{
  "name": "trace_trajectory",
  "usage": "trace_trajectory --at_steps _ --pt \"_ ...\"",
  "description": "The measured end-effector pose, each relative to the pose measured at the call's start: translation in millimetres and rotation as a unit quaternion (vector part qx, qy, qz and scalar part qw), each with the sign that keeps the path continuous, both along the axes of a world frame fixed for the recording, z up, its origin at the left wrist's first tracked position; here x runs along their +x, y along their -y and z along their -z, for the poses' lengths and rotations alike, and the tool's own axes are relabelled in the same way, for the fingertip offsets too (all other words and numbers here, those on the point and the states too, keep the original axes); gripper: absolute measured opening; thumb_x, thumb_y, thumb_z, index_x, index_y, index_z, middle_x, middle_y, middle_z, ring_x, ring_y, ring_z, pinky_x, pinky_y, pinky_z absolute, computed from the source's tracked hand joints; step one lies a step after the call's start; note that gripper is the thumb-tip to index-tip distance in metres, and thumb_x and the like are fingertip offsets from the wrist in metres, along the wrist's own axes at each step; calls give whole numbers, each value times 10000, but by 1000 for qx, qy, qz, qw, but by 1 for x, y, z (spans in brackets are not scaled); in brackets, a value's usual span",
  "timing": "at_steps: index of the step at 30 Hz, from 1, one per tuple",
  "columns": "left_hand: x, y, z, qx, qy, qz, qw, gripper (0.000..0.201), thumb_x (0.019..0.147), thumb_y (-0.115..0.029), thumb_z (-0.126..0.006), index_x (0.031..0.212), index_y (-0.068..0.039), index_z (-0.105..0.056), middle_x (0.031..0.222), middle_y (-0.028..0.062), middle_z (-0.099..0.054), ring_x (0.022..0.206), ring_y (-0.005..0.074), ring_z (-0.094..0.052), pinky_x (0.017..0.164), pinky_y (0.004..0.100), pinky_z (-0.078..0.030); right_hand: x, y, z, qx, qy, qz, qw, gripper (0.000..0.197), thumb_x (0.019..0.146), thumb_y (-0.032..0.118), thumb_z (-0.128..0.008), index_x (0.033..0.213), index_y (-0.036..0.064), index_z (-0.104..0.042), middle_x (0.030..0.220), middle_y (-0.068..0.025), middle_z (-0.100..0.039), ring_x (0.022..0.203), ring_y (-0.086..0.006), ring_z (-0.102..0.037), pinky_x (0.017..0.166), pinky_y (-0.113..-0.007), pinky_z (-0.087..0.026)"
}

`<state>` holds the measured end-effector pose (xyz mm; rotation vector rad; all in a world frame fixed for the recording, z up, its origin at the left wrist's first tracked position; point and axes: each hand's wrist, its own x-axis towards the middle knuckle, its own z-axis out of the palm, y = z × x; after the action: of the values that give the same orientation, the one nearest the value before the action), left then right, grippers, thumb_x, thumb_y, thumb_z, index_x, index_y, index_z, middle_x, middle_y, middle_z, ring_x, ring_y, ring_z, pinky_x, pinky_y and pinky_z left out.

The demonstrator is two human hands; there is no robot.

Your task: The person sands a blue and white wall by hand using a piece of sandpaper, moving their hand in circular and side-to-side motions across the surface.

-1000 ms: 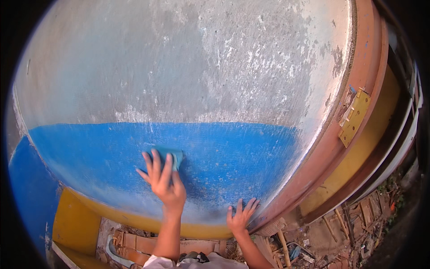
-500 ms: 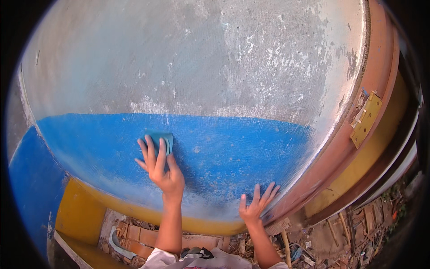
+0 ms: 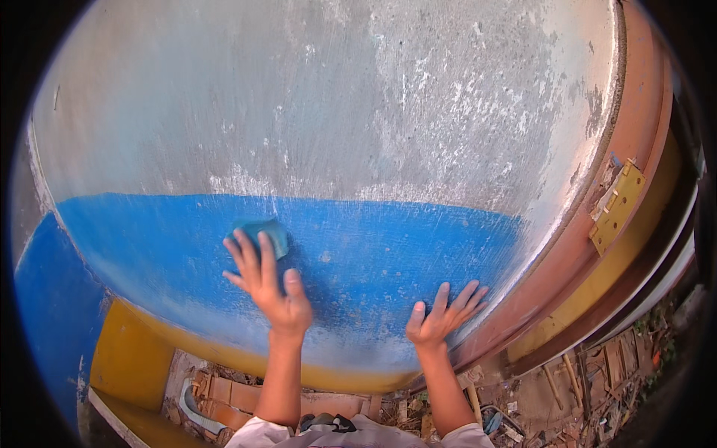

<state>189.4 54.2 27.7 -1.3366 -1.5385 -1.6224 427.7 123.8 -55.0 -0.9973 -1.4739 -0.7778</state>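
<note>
My left hand (image 3: 272, 287) presses a folded teal sheet (image 3: 270, 233) flat to the wall with its fingertips. The sheet looks like sandpaper or cloth and is slightly blurred; I cannot tell which. Under it is the painted blue band (image 3: 373, 246) of the wall, scuffed with pale specks. Lower right, my right hand (image 3: 441, 321) has its fingers spread against the wall near the right edge of the blue band, holding nothing. Above the band the wall is grey plaster (image 3: 314, 97) with worn white patches.
A reddish-brown door frame (image 3: 635, 97) with a yellow metal hinge (image 3: 618, 207) curves along the right. At left stands another blue wall (image 3: 56, 299) over a yellow lower part (image 3: 134, 351). Rubble and sticks (image 3: 575, 381) litter the ground below, beside a curved grey piece (image 3: 196, 407).
My left hand and the teal sheet have shifted slightly to the left. The right hand has moved up and to the right along the wall, fingers still spread.
</note>
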Motion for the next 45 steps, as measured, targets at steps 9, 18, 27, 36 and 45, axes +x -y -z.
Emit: trace_trajectory --at_steps 9,18,27,36,45 --pt "41 6 95 -140 -128 -4 982 808 917 -527 -486 1523 -56 -234 1585 266 -20 1451 472 71 1040 693 140 -3 5 -5 -16 17 -23 999 599 975 428 -355 1513 168 -306 1563 -268 -153 1423 -521 -104 1109 -670 -5" --pt "98 -8 29 -156 -253 30 954 828 886 -554 -514 1530 -108 -242 1595 237 8 1465 420 94 1021 708 170 5 -1 10 -37 -17 -40 998 618 926 466 -452 1491 234 -360 1569 -251 -148 1427 -521 -72 1080 -716 13" --pt "27 1 11 -101 -59 -42 992 749 941 -502 -454 1536 -112 -220 1610 180 -40 1478 392 37 1030 708 147 4 2 2 -30 12 -34 999 619 947 453 -429 1501 190 -340 1571 -241 -154 1434 -500 -75 1101 -677 19" --pt "83 7 84 -166 -198 46 965 565 901 -349 -544 1419 -132 -487 1579 217 -180 1473 418 -7 1008 707 197 3 17 -6 -39 -17 -81 996 509 880 380 -552 1353 191 -548 1537 -203 -285 1437 -470 -139 1099 -693 23" --pt "76 -20 79 -17 -105 137 985 514 881 -142 -482 1392 -90 -479 1516 239 -324 1479 370 -105 1054 622 237 -18 11 -34 28 215 -150 965 360 897 303 -587 1254 295 -627 1373 27 -536 1392 -190 -354 1128 -671 15"
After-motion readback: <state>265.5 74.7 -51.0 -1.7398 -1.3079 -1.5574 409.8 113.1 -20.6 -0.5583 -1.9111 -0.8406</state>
